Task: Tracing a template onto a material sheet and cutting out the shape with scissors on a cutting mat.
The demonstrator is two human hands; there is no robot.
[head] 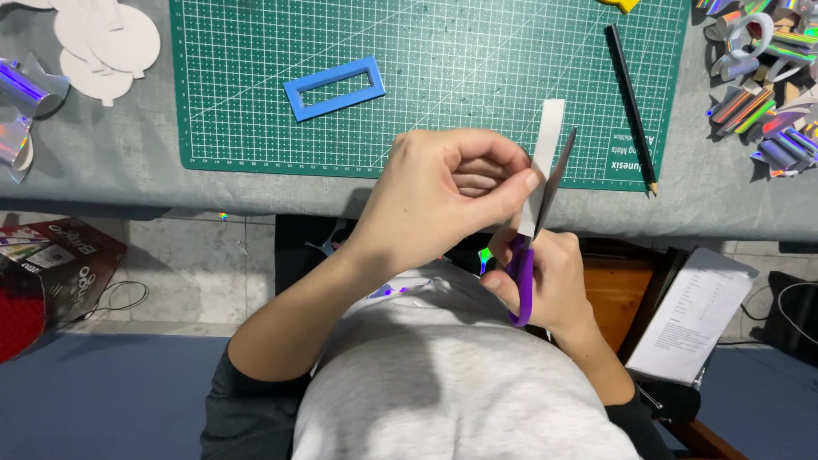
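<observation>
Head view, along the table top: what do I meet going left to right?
Holographic scraps → white paper cutouts → blue frame on the green mat → white strip in the left hand → pencil → holographic pile.

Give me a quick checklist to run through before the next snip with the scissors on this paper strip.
1. Left hand pinches the white paper strip: ok.
2. Right hand is in the purple scissors handles: ok.
3. Blades open against the strip: ok.
4. Left fingertips away from the blades: not ok, they sit very close.
5. Cut line marked on the strip: cannot tell.
6. Pencil and blue frame lie apart on the green mat: ok.
</observation>
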